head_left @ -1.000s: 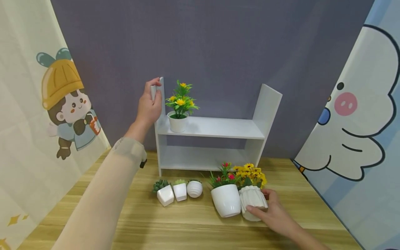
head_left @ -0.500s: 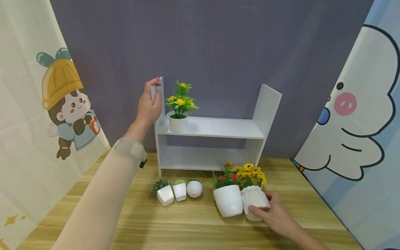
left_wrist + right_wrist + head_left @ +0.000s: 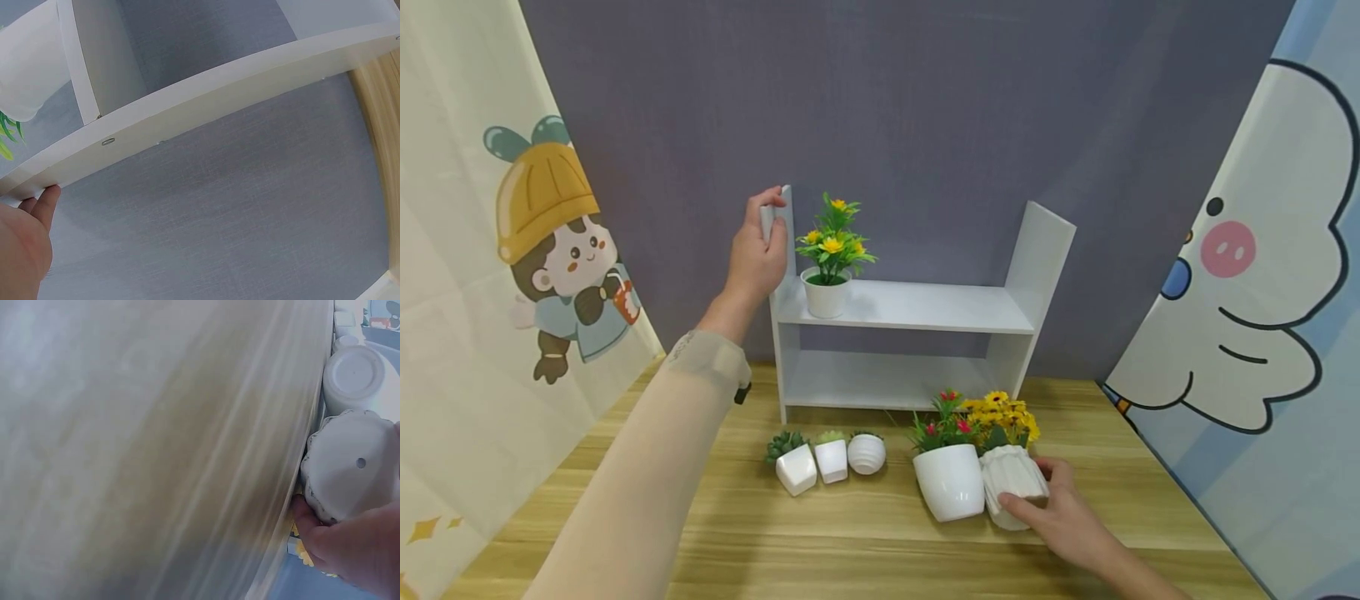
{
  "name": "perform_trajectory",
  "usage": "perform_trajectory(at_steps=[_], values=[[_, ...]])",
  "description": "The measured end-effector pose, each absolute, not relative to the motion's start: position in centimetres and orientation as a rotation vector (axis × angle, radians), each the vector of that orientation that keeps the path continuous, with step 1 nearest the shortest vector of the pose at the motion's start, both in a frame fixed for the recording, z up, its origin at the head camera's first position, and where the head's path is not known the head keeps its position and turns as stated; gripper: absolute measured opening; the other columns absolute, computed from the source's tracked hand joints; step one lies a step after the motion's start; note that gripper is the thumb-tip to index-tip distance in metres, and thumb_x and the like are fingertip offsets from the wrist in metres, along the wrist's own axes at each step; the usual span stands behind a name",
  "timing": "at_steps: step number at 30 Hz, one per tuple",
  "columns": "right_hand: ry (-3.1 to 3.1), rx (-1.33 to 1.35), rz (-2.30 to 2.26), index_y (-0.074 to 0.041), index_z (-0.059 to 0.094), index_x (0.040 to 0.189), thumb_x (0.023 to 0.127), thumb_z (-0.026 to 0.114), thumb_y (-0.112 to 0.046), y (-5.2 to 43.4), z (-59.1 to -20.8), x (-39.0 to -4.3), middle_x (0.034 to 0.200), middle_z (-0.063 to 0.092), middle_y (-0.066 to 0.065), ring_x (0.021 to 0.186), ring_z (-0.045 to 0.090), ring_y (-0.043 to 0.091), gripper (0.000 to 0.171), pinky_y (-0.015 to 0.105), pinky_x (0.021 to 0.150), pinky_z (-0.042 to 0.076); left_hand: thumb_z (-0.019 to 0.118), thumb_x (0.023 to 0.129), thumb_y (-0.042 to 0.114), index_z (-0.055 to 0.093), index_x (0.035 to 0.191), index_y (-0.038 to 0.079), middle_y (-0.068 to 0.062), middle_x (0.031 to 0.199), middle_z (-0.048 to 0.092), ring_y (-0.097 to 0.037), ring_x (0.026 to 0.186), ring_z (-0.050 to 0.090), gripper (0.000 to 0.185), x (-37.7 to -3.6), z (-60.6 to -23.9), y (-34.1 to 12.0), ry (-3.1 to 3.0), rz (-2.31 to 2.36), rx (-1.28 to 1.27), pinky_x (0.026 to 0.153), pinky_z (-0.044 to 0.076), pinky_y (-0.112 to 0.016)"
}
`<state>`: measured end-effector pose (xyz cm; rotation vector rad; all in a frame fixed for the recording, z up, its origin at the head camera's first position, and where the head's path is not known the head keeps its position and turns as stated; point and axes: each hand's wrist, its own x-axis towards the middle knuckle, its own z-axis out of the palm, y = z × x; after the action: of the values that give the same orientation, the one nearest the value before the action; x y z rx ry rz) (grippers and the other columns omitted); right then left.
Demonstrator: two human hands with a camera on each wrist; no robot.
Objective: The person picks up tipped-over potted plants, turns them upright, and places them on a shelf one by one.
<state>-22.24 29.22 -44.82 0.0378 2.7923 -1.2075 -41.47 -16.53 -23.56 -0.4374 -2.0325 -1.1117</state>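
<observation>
My left hand (image 3: 761,254) holds the upper left side panel of a white two-tier shelf (image 3: 917,304), fingers over its edge. In the left wrist view its fingers (image 3: 47,203) meet the panel. My right hand (image 3: 1067,517) grips a ribbed white flowerpot (image 3: 1011,483) with yellow flowers (image 3: 1000,417), lying on the table between thumb and fingers. In the right wrist view, that pot's scalloped base (image 3: 350,462) with a small hole faces the camera. Against it leans a smooth white flowerpot (image 3: 949,483) with red flowers. A potted yellow-flowered plant (image 3: 829,267) stands on the upper tier, left.
Three small white succulent pots (image 3: 831,461) lie in a row in front of the shelf on the wooden table (image 3: 820,550). Behind the shelf hangs a grey cloth (image 3: 910,125); printed cartoon cloths (image 3: 1262,250) flank the table.
The ribbed pot and the smooth pot beside it have shifted slightly to the right, with my right hand on the ribbed one. My left hand stays on the shelf panel.
</observation>
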Motion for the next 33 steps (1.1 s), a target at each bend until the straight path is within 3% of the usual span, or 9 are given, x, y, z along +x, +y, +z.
perform_trajectory(at_steps=[6, 12, 20, 24, 33], values=[[2.764, 0.004, -1.24, 0.013, 0.006, 0.163, 0.104, 0.071, -0.054, 29.2, -44.7, -22.0, 0.166, 0.025, 0.04, 0.155, 0.035, 0.057, 0.11, 0.073, 0.127, 0.028, 0.037, 0.118, 0.028, 0.047, 0.153, 0.016, 0.005, 0.173, 0.047, -0.006, 0.05, 0.032, 0.038, -41.5, -23.5, -16.5, -2.035, -1.111, -0.439, 0.052, 0.033, -0.027], [2.748, -0.013, -1.265, 0.012, 0.003, 0.164, 0.105, 0.071, -0.051, 29.4, -44.8, -21.6, 0.166, 0.024, 0.04, 0.155, 0.034, 0.057, 0.11, 0.074, 0.127, 0.027, 0.037, 0.118, 0.028, 0.047, 0.152, 0.018, 0.009, 0.175, 0.044, -0.008, 0.05, 0.032, 0.037, -41.4, -23.6, -16.6, -2.044, -1.118, -0.431, 0.052, 0.032, -0.027], [2.744, -0.041, -1.26, 0.014, 0.002, 0.165, 0.104, 0.073, -0.048, 29.7, -45.0, -21.2, 0.168, 0.02, 0.043, 0.156, 0.031, 0.06, 0.113, 0.074, 0.127, 0.027, 0.038, 0.117, 0.027, 0.045, 0.155, 0.017, -0.007, 0.165, 0.056, -0.009, 0.05, 0.032, 0.039, -41.5, -23.4, -16.7, -2.041, -1.124, -0.437, 0.052, 0.033, -0.028], [2.731, -0.01, -1.235, 0.017, 0.003, 0.165, 0.104, 0.072, -0.052, 29.8, -45.0, -21.2, 0.167, 0.02, 0.047, 0.156, 0.031, 0.063, 0.116, 0.075, 0.125, 0.029, 0.038, 0.118, 0.028, 0.045, 0.156, 0.018, -0.009, 0.163, 0.059, -0.009, 0.05, 0.032, 0.04, -41.6, -23.5, -16.6, -2.049, -1.12, -0.433, 0.051, 0.033, -0.028], [2.692, 0.037, -1.25, 0.014, 0.0, 0.165, 0.104, 0.071, -0.055, 29.8, -45.0, -20.9, 0.167, 0.021, 0.046, 0.156, 0.031, 0.063, 0.116, 0.076, 0.125, 0.03, 0.037, 0.118, 0.03, 0.046, 0.153, 0.019, 0.006, 0.173, 0.046, -0.008, 0.051, 0.033, 0.038, -41.5, -23.5, -16.5, -2.052, -1.11, -0.429, 0.052, 0.033, -0.027]])
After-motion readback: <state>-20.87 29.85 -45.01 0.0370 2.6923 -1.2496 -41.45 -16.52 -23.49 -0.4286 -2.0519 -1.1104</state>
